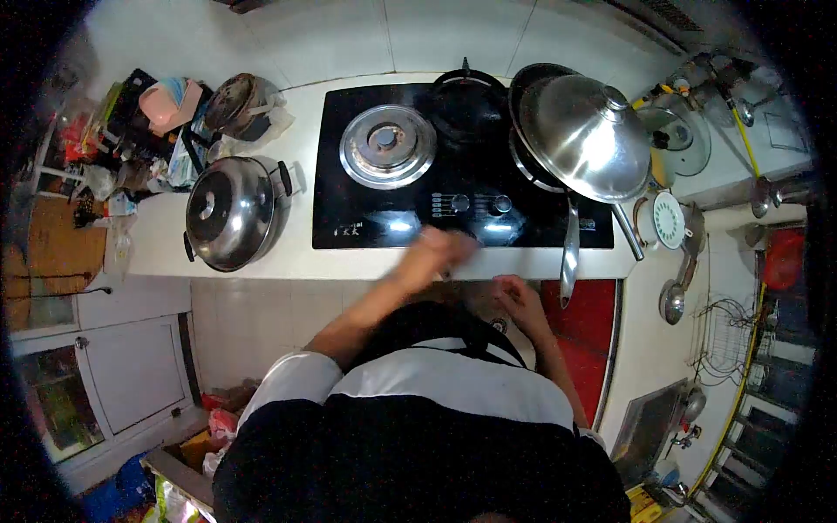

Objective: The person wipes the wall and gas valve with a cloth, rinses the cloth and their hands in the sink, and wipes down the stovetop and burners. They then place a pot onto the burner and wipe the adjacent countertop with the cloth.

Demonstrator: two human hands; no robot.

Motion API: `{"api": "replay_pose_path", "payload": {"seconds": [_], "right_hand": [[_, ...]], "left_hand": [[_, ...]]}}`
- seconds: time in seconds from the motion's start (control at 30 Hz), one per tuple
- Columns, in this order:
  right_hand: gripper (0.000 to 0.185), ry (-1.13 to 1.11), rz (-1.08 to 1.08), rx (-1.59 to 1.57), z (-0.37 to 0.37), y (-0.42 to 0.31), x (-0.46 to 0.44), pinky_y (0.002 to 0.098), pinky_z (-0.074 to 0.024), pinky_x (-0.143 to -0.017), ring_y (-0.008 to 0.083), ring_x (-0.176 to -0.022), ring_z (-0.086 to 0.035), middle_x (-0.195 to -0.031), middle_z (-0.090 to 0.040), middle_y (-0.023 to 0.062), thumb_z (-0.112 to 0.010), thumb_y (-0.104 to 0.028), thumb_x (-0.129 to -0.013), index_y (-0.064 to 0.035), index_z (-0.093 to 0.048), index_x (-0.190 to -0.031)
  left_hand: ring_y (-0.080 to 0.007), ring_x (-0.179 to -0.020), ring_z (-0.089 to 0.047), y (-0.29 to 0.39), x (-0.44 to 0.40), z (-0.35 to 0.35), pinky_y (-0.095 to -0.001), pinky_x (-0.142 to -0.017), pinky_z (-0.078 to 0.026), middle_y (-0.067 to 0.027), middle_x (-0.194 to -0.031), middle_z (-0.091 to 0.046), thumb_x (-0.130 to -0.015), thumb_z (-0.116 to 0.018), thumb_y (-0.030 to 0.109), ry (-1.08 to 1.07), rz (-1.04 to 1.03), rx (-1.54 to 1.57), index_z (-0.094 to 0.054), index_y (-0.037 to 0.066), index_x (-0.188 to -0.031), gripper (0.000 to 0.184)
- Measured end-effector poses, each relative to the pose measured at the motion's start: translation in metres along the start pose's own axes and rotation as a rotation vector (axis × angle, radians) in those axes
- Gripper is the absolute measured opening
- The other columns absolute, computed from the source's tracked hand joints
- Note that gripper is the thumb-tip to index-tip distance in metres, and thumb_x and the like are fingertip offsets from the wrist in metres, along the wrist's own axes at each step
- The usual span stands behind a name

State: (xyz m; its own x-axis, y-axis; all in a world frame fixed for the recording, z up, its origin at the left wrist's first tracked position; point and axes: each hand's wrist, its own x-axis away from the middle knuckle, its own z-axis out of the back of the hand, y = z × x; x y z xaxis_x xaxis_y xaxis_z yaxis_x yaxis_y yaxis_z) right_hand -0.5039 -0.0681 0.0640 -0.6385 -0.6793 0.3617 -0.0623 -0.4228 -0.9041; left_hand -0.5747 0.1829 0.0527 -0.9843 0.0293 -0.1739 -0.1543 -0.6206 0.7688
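Observation:
My left hand (436, 253) is over the front edge of the black glass cooktop (349, 228), below its two knobs (479, 205); motion smears its fingers, and whether it holds anything is hidden. Lower and to the right, my right hand (518, 301) hangs in front of the counter edge with its fingers curled; what they hold, if anything, cannot be made out. A round metal burner (388, 146) shows bare on the left of the cooktop. On the right burner sits a wok under a domed steel lid (584, 135).
A lidded steel pot (231, 213) stands on the counter left of the cooktop. A metal handle (569, 261) juts over the front edge at right. Further right are a green-white strainer (669, 220), a ladle (672, 301) and a wire rack (725, 340). Bowls (166, 105) sit at far left.

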Motion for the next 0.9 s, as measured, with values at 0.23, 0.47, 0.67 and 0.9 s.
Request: {"api": "replay_pose_path", "payload": {"seconds": [0.23, 0.47, 0.67, 0.9], "right_hand": [[0.031, -0.039, -0.067, 0.109, -0.004, 0.038, 0.004, 0.0329, -0.0471, -0.082, 0.0192, -0.093, -0.059, -0.102, -0.061, 0.0092, -0.058, -0.021, -0.088, -0.008, -0.055, -0.116], [0.031, -0.078, -0.008, 0.147, -0.003, 0.046, 0.0, 0.0326, -0.0487, -0.077, 0.0193, -0.086, -0.06, -0.098, -0.062, 0.0085, -0.059, -0.023, -0.088, -0.0087, -0.055, -0.116], [0.026, -0.146, -0.027, 0.07, 0.005, 0.014, -0.009, 0.0276, -0.0496, -0.078, 0.0139, -0.087, -0.059, -0.096, -0.059, 0.0068, -0.056, -0.008, -0.088, -0.0015, -0.053, -0.113], [0.025, -0.043, -0.017, 0.085, 0.0, 0.035, 0.014, 0.0275, -0.0485, -0.074, 0.0142, -0.085, -0.058, -0.092, -0.06, 0.0061, -0.056, -0.007, -0.088, -0.0027, -0.054, -0.112]], "left_hand": [[-0.0383, -0.104, -0.047, -0.143, 0.063, 0.074, -0.0451, -0.091, -0.038, -0.0181, -0.116, -0.053, -0.078, -0.057, 0.007, 0.794, 0.535, -0.73, -0.058, 0.015, -0.115, 0.039], [-0.0354, -0.109, -0.048, -0.065, -0.006, -0.022, -0.0423, -0.093, -0.041, -0.0143, -0.12, -0.049, -0.064, -0.067, 0.006, 0.431, 0.139, -0.556, -0.057, 0.013, -0.116, 0.053], [-0.0326, -0.111, -0.048, -0.089, 0.002, 0.008, -0.0429, -0.092, -0.042, -0.0107, -0.118, -0.052, -0.078, -0.056, 0.014, 0.532, 0.415, -0.165, -0.057, 0.014, -0.114, 0.036], [-0.0347, -0.112, -0.046, -0.142, 0.028, 0.073, -0.0408, -0.092, -0.042, -0.0126, -0.121, -0.052, -0.083, -0.053, 0.013, 0.634, 0.594, -0.746, -0.057, 0.015, -0.116, 0.033]]}}
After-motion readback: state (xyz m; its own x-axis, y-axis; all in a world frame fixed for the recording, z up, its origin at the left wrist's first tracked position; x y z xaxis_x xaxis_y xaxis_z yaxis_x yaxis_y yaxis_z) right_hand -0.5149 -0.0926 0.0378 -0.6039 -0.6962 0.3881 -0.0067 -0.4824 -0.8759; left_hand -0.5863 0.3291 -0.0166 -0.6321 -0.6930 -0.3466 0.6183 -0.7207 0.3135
